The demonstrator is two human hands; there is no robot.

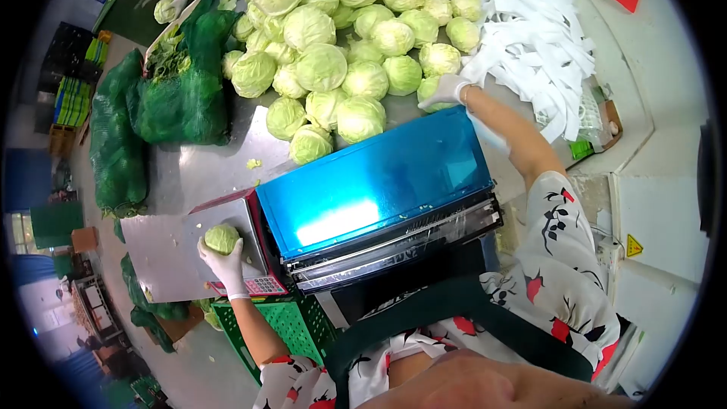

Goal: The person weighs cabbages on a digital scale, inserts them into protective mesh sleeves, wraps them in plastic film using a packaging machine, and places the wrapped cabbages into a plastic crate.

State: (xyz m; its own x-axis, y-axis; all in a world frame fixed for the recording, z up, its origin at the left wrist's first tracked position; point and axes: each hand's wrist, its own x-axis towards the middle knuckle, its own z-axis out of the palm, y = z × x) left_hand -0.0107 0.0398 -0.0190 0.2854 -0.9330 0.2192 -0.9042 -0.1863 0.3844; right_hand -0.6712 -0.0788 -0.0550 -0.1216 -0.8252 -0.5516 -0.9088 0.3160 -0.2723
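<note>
My left hand (224, 261), in a white glove, is closed round a small cabbage (222, 239) on the metal plate of a red scale (261, 285). My right hand (445, 91), also gloved, reaches to the near right edge of the cabbage pile (326, 60), its fingers on a cabbage (429, 89) that it partly hides. Between my arms stands a machine with a shiny blue top (379, 182) and a roll of clear film (401, 241) along its near side.
White strips (530, 38) lie heaped right of the pile. Green net sacks (182, 102) stand at the left. A green crate (284, 329) is below the scale. At the top left, another person's gloved hands (174, 1) hold a cabbage.
</note>
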